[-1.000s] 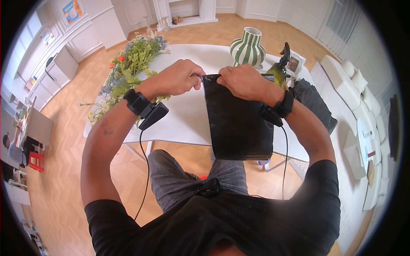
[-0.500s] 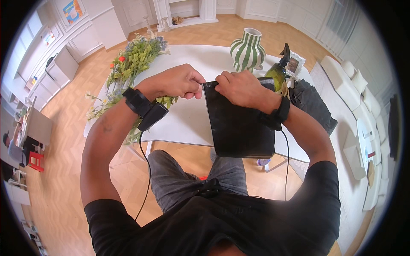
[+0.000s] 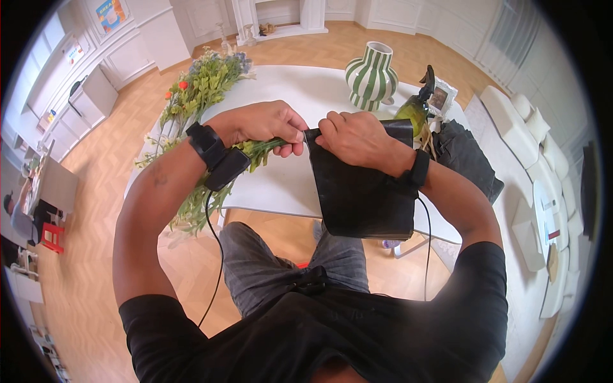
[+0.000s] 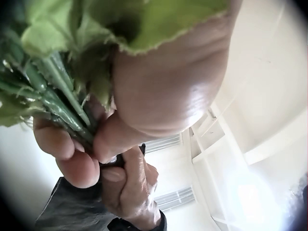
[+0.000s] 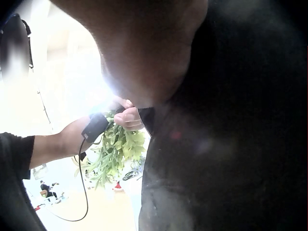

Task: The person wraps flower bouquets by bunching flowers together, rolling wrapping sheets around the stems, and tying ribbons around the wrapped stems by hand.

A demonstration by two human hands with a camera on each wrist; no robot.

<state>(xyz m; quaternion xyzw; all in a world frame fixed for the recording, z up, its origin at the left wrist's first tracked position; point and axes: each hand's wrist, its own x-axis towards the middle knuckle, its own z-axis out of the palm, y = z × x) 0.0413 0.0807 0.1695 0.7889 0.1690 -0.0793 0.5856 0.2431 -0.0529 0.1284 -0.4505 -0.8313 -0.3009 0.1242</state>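
My left hand (image 3: 278,124) grips a bunch of green stems (image 4: 67,96), leafy and flowered, between thumb and fingers. The bunch's foliage (image 3: 198,207) fans out below my left forearm. At my left fingertips is the upper left corner of a black sheet (image 3: 364,198), folded and dark, with a smooth surface. My right hand (image 3: 357,137) holds that sheet by its top edge, fingers curled over it, close beside the left hand. The sheet hangs over the table's front edge. In the right wrist view the sheet (image 5: 216,159) fills most of the right side.
More flowers (image 3: 211,83) lie along the left of the white table (image 3: 287,83). A green-striped vase (image 3: 370,80) stands at the back. Right of it are a green spray bottle (image 3: 415,108), a picture frame (image 3: 442,96) and crumpled black material (image 3: 466,156).
My left hand has turned, bringing the green stems into view below it and swinging the foliage toward the front. Both hands and the sheet's top edge have come slightly lower, nearer my body.
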